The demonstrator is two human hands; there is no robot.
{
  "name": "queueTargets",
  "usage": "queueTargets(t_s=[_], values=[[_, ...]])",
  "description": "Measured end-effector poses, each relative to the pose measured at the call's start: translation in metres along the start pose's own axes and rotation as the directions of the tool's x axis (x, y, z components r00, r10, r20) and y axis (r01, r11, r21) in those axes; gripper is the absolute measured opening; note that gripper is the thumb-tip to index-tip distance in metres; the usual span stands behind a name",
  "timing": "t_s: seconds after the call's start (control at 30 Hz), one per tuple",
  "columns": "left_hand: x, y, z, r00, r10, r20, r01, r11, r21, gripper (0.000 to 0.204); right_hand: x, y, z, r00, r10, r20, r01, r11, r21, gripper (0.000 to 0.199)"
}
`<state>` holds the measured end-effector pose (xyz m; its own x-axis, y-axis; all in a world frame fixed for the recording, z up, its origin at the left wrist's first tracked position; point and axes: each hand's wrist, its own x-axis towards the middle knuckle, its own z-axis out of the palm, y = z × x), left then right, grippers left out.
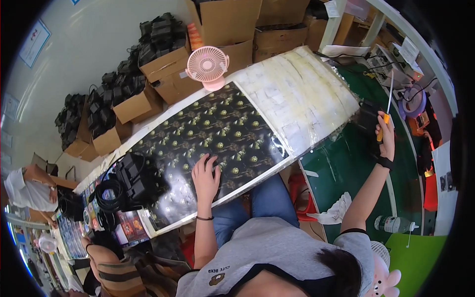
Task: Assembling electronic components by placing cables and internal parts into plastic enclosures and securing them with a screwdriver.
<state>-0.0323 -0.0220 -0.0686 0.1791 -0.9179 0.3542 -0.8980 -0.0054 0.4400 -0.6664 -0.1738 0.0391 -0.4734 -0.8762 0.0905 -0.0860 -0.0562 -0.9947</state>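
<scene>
My left hand (206, 180) lies palm down on a shiny black mat (198, 133) with a gold-green pattern, its fingers apart and nothing in them. Out to the right, my right hand (388, 141) is wrapped around the orange handle of a screwdriver (386, 120), whose long thin shaft points up and away. Close beside that hand, on the green surface (336, 171), sits a black box-shaped device (366, 117), partly dark against its surroundings. Black boxy devices (132, 174) with a coiled black cable (107, 195) rest at the mat's left end.
A pink fan (208, 67) stands at the table's far edge. Open cardboard boxes (167, 63) heaped with black devices line the back. Crumpled white paper (337, 210) and a clear bottle (392, 224) lie on the right. Co-workers (34, 190) are at the left.
</scene>
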Motion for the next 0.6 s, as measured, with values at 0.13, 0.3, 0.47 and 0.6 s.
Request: queueTargets(t_s=[0.13, 0.3, 0.47, 0.6], values=[[0.001, -0.007, -0.006, 0.999, 0.03, -0.016, -0.03, 0.999, 0.013, 0.031, -0.034, -0.019, 0.089, 0.967, -0.017, 0.255, 0.004, 0.999, 0.051, 0.024], [0.011, -0.006, -0.005, 0.999, 0.029, -0.033, -0.03, 0.999, -0.012, 0.03, -0.079, -0.016, 0.238, 0.89, -0.046, 0.454, 0.102, 0.99, -0.099, 0.021], [-0.004, -0.005, -0.001, 0.999, 0.007, -0.052, -0.011, 0.997, -0.079, 0.026, -0.181, -0.021, 0.32, 0.728, 0.012, 0.686, -0.015, 1.0, 0.0, 0.016], [-0.018, -0.021, -0.013, 0.888, -0.339, -0.312, 0.166, 0.867, -0.47, 0.017, -0.268, -0.028, 0.362, 0.385, 0.005, 0.923, -0.152, 0.987, 0.058, 0.019]])
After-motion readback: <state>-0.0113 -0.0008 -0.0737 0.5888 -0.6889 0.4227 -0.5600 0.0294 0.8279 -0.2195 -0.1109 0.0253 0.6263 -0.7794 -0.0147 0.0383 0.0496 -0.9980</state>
